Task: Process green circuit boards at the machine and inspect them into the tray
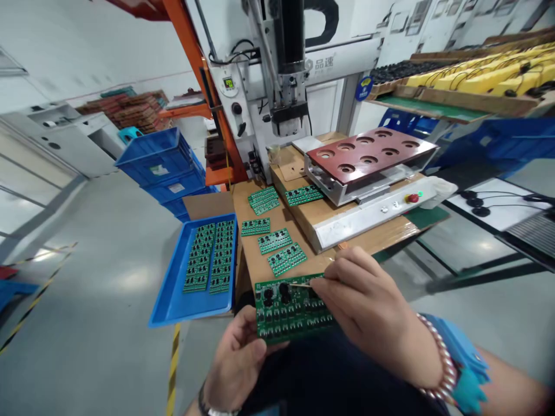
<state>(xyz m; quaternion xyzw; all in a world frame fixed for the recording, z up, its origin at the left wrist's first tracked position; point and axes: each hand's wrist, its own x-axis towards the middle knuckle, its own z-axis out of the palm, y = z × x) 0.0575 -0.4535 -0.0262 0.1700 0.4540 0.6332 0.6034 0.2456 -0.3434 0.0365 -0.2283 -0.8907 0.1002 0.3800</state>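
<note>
Left hand [236, 358] gripping a green circuit board [295, 309], right hand [368, 312] pinching a thin stick [301, 285] against it, with more boards [255, 226] on a cardboard-topped bench [248, 211] beyond – a blue tray [167, 283] to the left, a red plate [368, 156] far right

Your cardboard-covered workbench [255, 260] carries loose green circuit boards [274, 241] at center, a blue plastic tray [173, 289] at left, and a red-topped fixture [368, 153] at upper right.

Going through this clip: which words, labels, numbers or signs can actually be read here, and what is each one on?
"品速": printed on the white gantry beam of the machine.
Green digits on the small controller display: too blurred to read.
White label on a blue plastic crate: too small to read.
Round blue badge on the machine's upright: too small to read.
Markings on the green circuit board in the left hand: too small to read.
</note>
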